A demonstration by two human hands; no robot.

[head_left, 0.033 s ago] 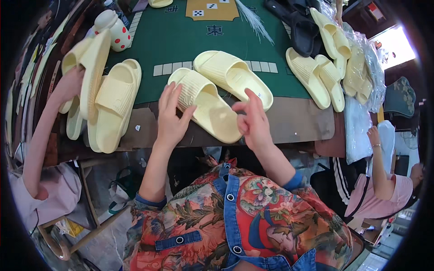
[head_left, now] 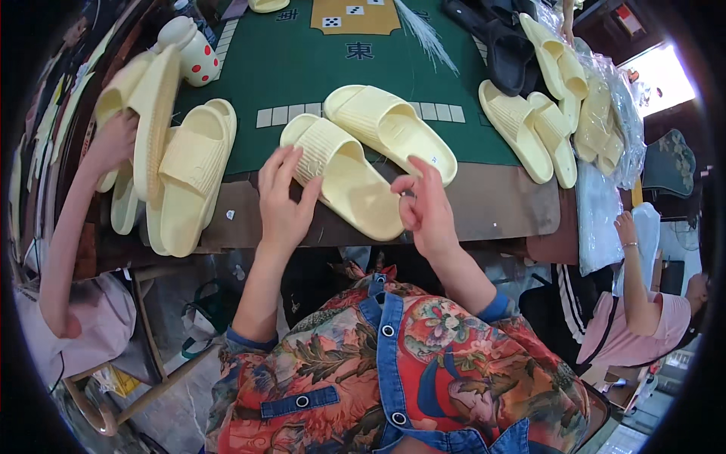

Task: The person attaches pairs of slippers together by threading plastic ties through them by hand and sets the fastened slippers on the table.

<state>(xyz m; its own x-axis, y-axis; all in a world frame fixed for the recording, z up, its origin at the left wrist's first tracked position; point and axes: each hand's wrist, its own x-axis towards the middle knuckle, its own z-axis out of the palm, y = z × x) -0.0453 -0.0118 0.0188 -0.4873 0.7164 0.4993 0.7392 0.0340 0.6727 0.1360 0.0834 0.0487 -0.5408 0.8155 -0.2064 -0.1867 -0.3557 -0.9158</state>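
Two pale yellow slippers lie toe-away on the table before me. The nearer slipper (head_left: 363, 200) has a ribbed strap and sits between my hands. Behind it and to the right rests its fellow slipper (head_left: 420, 144), a small white sticker (head_left: 434, 160) on its insole. My left hand (head_left: 283, 204) is open beside the nearer slipper's strap, fingers stretched and holding nothing. By that slipper's heel is my right hand (head_left: 429, 212), index finger extended, the other fingers partly curled; I see nothing held in it.
At left, a co-worker's hand (head_left: 113, 140) grips yellow slippers above another pair (head_left: 193, 174). A red-dotted white jug (head_left: 193, 57) stands behind. More yellow slippers (head_left: 518, 129), black slippers (head_left: 505, 57) and clear plastic bags (head_left: 605, 197) lie at right. Another person (head_left: 635, 318) sits there.
My left hand has drawn slightly left, away from the strap. The co-worker's hand and its slippers have shifted a little left. The slippers before me stay put.
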